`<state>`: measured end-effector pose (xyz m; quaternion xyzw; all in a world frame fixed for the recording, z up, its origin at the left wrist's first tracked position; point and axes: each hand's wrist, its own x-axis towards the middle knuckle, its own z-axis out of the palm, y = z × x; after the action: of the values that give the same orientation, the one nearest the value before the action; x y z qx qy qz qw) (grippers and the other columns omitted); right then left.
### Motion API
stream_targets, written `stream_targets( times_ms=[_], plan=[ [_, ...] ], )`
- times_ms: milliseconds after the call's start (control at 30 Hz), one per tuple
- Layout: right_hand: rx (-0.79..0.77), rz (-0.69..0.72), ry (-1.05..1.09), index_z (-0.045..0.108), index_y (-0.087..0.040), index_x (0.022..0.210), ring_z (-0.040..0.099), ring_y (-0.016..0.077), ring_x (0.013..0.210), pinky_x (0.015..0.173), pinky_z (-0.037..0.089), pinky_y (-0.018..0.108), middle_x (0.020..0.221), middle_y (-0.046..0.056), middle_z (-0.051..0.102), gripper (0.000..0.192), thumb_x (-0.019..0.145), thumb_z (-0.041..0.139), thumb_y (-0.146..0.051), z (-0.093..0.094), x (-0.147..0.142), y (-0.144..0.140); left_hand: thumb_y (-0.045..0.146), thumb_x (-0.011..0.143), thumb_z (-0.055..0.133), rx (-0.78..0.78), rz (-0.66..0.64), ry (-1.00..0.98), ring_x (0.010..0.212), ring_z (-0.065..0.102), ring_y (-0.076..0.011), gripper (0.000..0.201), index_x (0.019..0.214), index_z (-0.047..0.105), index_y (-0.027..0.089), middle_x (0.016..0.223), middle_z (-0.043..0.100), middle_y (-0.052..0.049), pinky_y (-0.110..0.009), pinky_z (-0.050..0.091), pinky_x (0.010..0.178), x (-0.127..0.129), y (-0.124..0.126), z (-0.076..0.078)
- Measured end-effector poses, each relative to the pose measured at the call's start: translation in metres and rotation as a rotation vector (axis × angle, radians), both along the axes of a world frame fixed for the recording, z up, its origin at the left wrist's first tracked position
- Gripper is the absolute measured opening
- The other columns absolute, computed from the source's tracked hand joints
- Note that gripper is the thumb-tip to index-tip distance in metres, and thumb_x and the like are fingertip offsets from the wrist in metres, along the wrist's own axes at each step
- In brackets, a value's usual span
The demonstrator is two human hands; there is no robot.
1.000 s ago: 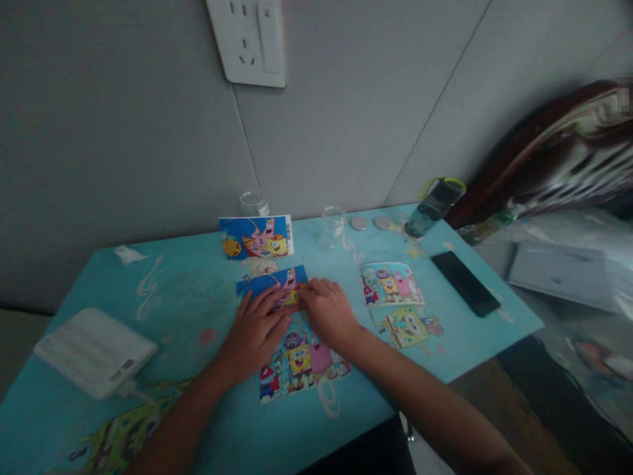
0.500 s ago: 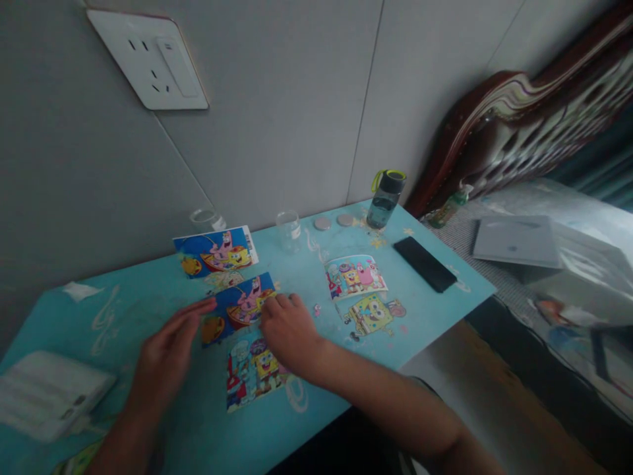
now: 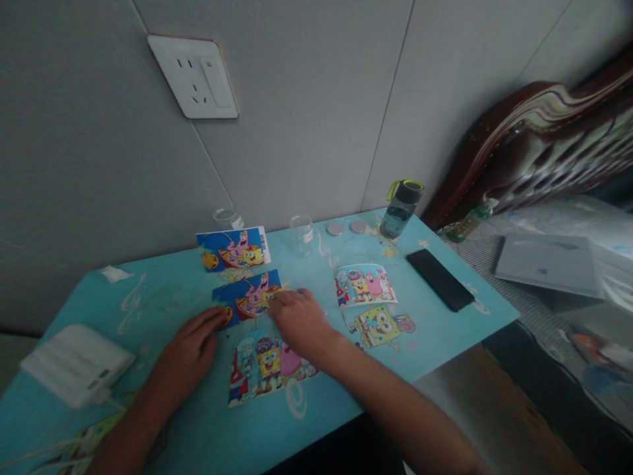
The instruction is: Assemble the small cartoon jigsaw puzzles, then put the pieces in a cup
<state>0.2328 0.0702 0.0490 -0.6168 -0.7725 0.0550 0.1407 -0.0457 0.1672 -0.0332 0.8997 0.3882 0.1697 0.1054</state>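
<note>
A blue cartoon picture [image 3: 252,297] lies flat on the table between my two hands. The fingertips of my left hand [image 3: 192,343] rest on its left edge, stretched out and holding nothing visible. Over the right end bends my right hand [image 3: 299,320], fingers drawn together and pointing down; whatever is under its fingertips is hidden. Just nearer to me is a light-blue cartoon picture [image 3: 260,366], partly covered by the right forearm and hand. A matching blue card with a white edge [image 3: 235,251] leans at the back.
Two clear jars [image 3: 301,236] [image 3: 228,219], two round lids [image 3: 335,229] [image 3: 358,227] and a water bottle [image 3: 401,210] stand along the wall. A smaller cartoon card [image 3: 366,285] and black phone-like slab [image 3: 439,280] lie right. A white power adapter [image 3: 76,365] sits left.
My left hand has come down onto the left edge of the blue picture. My right hand stays at its right end. The whole view has shifted, with things sitting further right.
</note>
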Motion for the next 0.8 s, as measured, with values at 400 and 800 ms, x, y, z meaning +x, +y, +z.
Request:
stream_targets(
  times_ms=[400, 800],
  plan=[
    [0.064, -0.186, -0.131, 0.040, -0.026, 0.152, 0.043, 0.0318, 0.140, 0.111, 0.039, 0.052, 0.154, 0.012, 0.046, 0.061, 0.093, 0.055, -0.022, -0.017, 0.166, -0.109, 0.024, 0.098, 0.039, -0.070, 0.138, -0.252, 0.122, 0.062, -0.0230, 0.038, 0.125, 0.065, 0.020, 0.132, 0.066, -0.006, -0.044, 0.047, 0.109, 0.016, -0.018, 0.021],
    [0.165, -0.260, -0.121, 0.059, -0.021, 0.138, 0.068, 0.0285, 0.111, 0.096, 0.052, 0.043, 0.129, 0.011, 0.069, 0.042, 0.098, 0.049, -0.019, -0.042, 0.178, -0.101, 0.016, 0.097, 0.047, 0.020, 0.061, -0.348, 0.127, 0.058, -0.0229, 0.035, 0.128, 0.063, 0.023, 0.134, 0.064, -0.005, -0.044, 0.045, 0.112, 0.032, -0.043, 0.044]
  ],
)
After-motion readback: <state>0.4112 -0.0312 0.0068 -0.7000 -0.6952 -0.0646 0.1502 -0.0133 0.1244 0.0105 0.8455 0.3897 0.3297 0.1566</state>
